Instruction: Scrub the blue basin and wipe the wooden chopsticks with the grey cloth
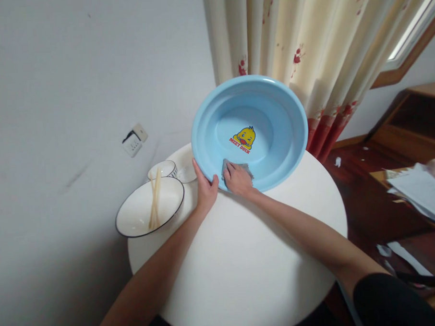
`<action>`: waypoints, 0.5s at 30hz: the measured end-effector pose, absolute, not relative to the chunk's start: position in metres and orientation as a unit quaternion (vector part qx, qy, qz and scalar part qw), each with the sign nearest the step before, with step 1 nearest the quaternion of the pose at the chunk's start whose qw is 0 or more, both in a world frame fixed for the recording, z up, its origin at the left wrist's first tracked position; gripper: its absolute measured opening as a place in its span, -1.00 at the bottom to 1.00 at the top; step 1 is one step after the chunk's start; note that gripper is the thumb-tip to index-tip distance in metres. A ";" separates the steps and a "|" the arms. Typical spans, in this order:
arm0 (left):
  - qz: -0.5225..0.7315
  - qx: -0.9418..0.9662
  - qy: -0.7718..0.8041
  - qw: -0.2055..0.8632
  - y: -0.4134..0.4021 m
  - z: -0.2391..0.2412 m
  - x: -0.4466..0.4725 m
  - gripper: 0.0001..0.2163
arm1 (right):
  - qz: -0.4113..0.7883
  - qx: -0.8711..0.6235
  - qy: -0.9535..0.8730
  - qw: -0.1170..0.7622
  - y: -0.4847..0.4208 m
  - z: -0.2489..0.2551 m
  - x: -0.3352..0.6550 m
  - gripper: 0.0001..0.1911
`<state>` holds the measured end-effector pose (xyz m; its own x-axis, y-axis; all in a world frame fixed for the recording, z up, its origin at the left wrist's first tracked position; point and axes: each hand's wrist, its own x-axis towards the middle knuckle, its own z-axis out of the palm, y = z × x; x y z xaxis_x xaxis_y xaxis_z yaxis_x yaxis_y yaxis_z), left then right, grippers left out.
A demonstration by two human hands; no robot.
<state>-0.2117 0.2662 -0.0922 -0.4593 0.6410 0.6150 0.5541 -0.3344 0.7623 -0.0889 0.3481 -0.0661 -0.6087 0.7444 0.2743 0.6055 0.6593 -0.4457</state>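
Observation:
A light blue plastic basin (287,107) with a yellow duck print stands tilted on its near edge on the round white table (243,267), its inside facing me. My left hand (205,185) grips the basin's lower left rim. My right hand (237,179) presses a small grey cloth (247,170) against the inner wall near the bottom rim, fingers closed over it.
Left of the basin sit a white black-rimmed plate (133,219) with wooden chopsticks (154,199), a small bowl (162,169) and another white dish (183,162). A wall with a socket (135,139) is at left; curtains behind; a wooden desk with papers (420,188) at right.

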 end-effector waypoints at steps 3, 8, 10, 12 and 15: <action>0.628 0.518 0.580 0.019 0.265 -0.094 -0.212 -0.08 | 0.152 -0.373 -0.888 0.221 0.347 -0.068 -0.088 -0.46; 0.630 0.497 0.597 0.008 0.262 -0.092 -0.209 -0.06 | 0.145 -0.368 -0.892 0.221 0.344 -0.069 -0.088 -0.41; 0.628 0.496 0.600 0.010 0.262 -0.091 -0.208 -0.06 | 0.142 -0.365 -0.893 0.224 0.343 -0.069 -0.087 -0.40; 0.628 0.496 0.600 0.015 0.261 -0.091 -0.207 -0.07 | 0.139 -0.365 -0.893 0.223 0.343 -0.070 -0.087 -0.41; 0.630 0.496 0.597 0.022 0.261 -0.091 -0.207 -0.08 | 0.131 -0.370 -0.894 0.217 0.342 -0.072 -0.087 -0.41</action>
